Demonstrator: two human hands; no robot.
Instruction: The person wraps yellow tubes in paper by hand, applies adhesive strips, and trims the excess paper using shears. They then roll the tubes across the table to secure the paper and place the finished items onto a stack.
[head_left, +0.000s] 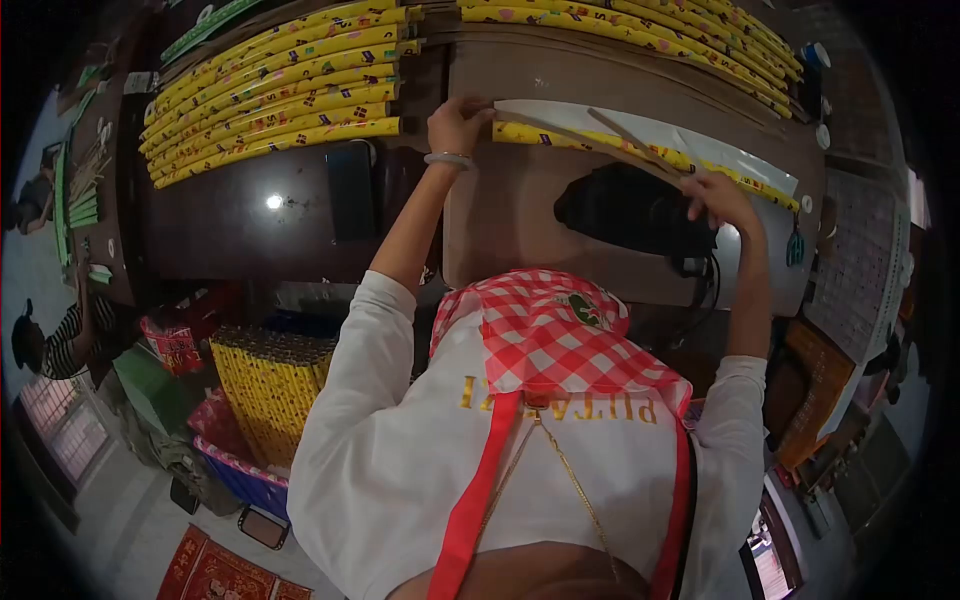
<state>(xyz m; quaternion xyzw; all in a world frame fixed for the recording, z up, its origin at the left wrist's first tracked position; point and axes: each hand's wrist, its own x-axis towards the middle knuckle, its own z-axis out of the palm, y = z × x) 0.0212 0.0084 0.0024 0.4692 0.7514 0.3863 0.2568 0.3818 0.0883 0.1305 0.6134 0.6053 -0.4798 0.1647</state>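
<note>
A sheet of yellow printed wrapping paper [545, 136] lies partly rolled across the table, its white inner side turned up. Thin brown strips [625, 136] run over it. My left hand [460, 126], with a bangle at the wrist, pinches the left end of one strip at the sheet's left edge. Farther right, my right hand [718, 200] has its fingers curled round the strips' other end, above the yellow edge. Just below the sheet, close to my right hand, is a black cloth bundle [640, 208].
Rolled yellow tubes [275, 105] lie in rows at the back left, with more yellow rolls [650, 35] at the back right. A dark phone-like slab [350, 190] rests on the left table. Teal-handled scissors [795, 248] sit at the right edge. A crate [240, 478] of upright yellow tubes stands below left.
</note>
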